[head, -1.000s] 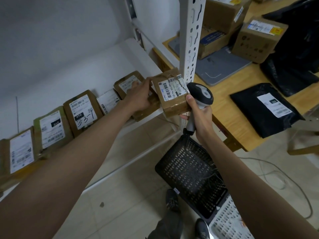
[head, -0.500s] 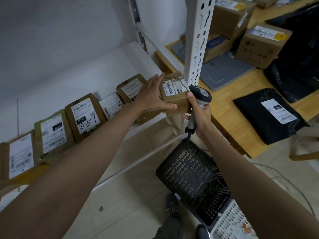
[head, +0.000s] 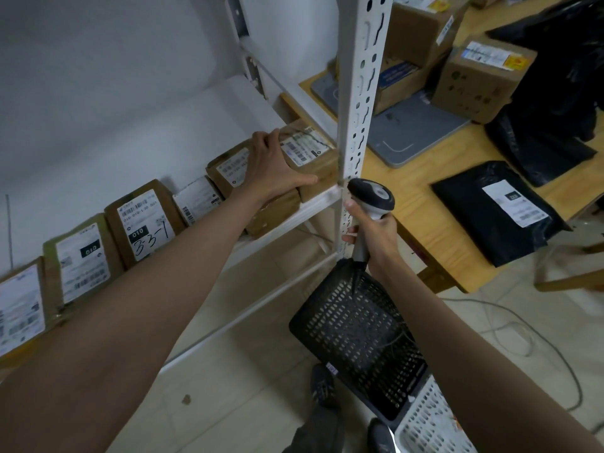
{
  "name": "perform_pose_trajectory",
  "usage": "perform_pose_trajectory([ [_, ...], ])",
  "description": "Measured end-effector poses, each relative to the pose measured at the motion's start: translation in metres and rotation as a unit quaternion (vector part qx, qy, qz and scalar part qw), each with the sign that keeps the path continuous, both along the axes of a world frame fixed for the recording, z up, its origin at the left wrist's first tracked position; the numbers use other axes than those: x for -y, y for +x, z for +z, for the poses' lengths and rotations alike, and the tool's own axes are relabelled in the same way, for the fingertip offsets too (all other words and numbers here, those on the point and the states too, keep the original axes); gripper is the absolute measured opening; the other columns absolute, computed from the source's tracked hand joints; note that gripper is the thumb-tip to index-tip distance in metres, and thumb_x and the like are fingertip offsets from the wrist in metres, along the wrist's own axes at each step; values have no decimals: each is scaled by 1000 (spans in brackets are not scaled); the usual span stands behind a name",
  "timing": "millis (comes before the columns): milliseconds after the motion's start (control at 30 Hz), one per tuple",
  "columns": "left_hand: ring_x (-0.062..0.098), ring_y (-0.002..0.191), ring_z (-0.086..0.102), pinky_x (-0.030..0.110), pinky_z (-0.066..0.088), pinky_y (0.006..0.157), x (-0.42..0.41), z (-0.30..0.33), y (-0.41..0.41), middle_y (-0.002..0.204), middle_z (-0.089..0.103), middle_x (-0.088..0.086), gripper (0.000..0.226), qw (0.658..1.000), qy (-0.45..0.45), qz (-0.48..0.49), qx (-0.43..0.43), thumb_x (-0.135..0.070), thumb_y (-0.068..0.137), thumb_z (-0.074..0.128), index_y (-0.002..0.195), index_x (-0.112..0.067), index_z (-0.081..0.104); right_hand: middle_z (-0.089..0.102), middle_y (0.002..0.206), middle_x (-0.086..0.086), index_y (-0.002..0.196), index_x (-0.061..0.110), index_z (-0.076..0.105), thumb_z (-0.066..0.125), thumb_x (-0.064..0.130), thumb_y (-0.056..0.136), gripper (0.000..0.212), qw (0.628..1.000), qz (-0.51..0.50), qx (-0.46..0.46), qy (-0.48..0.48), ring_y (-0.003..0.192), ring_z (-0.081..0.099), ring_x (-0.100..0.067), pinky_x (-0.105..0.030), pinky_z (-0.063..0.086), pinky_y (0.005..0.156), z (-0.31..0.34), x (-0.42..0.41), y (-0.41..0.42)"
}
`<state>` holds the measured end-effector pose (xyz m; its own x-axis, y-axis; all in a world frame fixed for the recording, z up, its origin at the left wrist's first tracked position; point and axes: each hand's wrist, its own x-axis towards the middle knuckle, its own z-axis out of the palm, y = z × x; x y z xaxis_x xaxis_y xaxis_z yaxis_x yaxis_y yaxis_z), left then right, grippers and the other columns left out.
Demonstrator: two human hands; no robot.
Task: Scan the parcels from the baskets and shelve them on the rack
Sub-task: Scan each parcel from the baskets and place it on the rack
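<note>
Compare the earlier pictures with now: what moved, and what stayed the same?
The left hand carried the brown parcel from mid-air, beside the scanner, onto the rack shelf beside the other parcels, and rests on it. The right hand still grips the barcode scanner.

left hand (head: 274,168) lies flat on the parcel (head: 310,158) at the right end of the shelf (head: 313,204) | more parcels (head: 143,220) lined up left of it | right hand (head: 376,237) grips the scanner (head: 372,201) beside the rack post (head: 362,93) | black basket (head: 356,335) below that grip
</note>
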<state>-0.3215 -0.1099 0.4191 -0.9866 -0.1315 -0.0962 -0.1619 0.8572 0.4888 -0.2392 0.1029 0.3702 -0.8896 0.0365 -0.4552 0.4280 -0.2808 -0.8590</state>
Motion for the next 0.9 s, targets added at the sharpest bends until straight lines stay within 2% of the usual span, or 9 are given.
perform_pose_trajectory([
  [67,32,143,25,49,27,119,-1,1,-7,147,23,10,128,1000,-21,9,17,-65,55,83,153,-14,19,69,110,-9,127,11,59,82,23,85,50,1000,12,3,1,73,65,-12,-29,59,64,-2,-2,4],
  [200,37,153,-2,52,3,125,2,-2,-14,163,12,16,136,994,-88,15,62,-70,61,80,159,-12,6,68,99,-9,125,4,60,74,6,88,40,1000,14,7,4,69,64,-9,-28,59,62,2,-6,10],
  [333,38,154,-12,54,-4,124,3,0,-7,168,-1,16,137,991,-102,3,84,-73,65,77,161,-13,0,66,101,-10,129,6,56,72,6,91,41,1000,18,6,14,74,62,-13,-35,62,68,17,-7,15],
  [400,36,154,-14,53,-5,124,2,5,-1,168,-7,16,137,993,-92,0,77,-74,65,77,161,-15,-1,65,101,-10,128,8,55,70,7,92,39,999,29,0,18,75,62,-13,-33,62,68,28,-10,18],
  [500,35,155,-10,54,-2,124,-2,12,14,169,-3,14,130,996,-75,7,41,-73,66,77,161,-17,7,64,96,-6,122,12,57,70,10,93,32,997,52,-30,38,75,63,-11,-28,61,65,45,-13,23],
  [667,33,153,10,53,15,123,-13,25,58,164,20,10,106,998,-41,16,-39,-65,71,78,154,-22,29,63,92,-4,120,13,60,71,27,94,31,986,98,-74,115,79,61,-16,-44,63,78,64,-24,38],
  [800,30,143,29,45,27,119,-29,33,104,150,38,10,81,996,-30,36,-72,-54,77,79,140,-16,47,65,89,-1,105,23,61,69,27,95,14,969,140,-108,171,76,61,-13,-43,61,73,72,-41,49],
  [900,28,138,35,43,33,114,-46,37,142,144,41,10,69,996,-16,55,-73,-47,81,78,135,-14,52,66,101,-6,123,17,51,67,23,95,33,960,159,-110,205,80,63,-15,-37,57,71,71,-60,56],
])
